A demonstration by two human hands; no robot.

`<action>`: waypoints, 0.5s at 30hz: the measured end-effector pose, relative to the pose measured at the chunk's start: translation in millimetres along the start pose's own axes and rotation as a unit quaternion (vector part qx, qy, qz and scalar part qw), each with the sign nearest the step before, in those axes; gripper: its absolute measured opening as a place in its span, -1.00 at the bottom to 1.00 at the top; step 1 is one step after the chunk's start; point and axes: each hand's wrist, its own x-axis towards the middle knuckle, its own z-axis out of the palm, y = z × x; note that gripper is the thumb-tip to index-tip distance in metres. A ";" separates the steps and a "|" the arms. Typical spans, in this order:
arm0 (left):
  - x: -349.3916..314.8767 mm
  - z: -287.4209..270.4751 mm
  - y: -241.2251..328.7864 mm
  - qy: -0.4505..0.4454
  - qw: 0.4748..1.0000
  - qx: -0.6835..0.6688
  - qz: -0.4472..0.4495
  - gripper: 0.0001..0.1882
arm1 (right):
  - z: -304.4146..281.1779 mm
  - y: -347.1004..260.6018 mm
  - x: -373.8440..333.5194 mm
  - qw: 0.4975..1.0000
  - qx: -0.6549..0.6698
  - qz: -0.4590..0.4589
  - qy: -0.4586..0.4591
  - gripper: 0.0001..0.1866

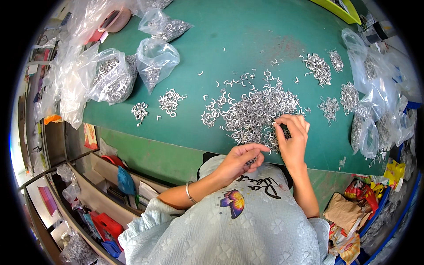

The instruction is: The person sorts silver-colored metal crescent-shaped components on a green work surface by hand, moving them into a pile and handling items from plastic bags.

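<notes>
A large heap of small silver C-shaped metal pieces [254, 110] spreads over the green table [212, 48] in front of me. My left hand [243, 161] is at the table's near edge, palm turned up and fingers curled around several of these pieces; its index finger points toward the heap. At the heap's near right side is my right hand [293, 141], thumb and index finger brought together in a pinch. Whatever sits between those fingertips is too small to make out.
Smaller piles [171, 102] lie left of the heap, and others [318, 68] lie right. Clear plastic bags of pieces [112, 77] stand at the left, with more bags [371, 119] along the right edge. A yellow-green tray [338, 11] sits far right. Drawers [101, 194] are below left.
</notes>
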 end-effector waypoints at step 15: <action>-0.1 -7.1 -8.8 -0.065 0.998 0.012 -0.014 -0.71 | -13.2 -20.8 3.2 0.959 0.208 0.041 -0.191 -0.74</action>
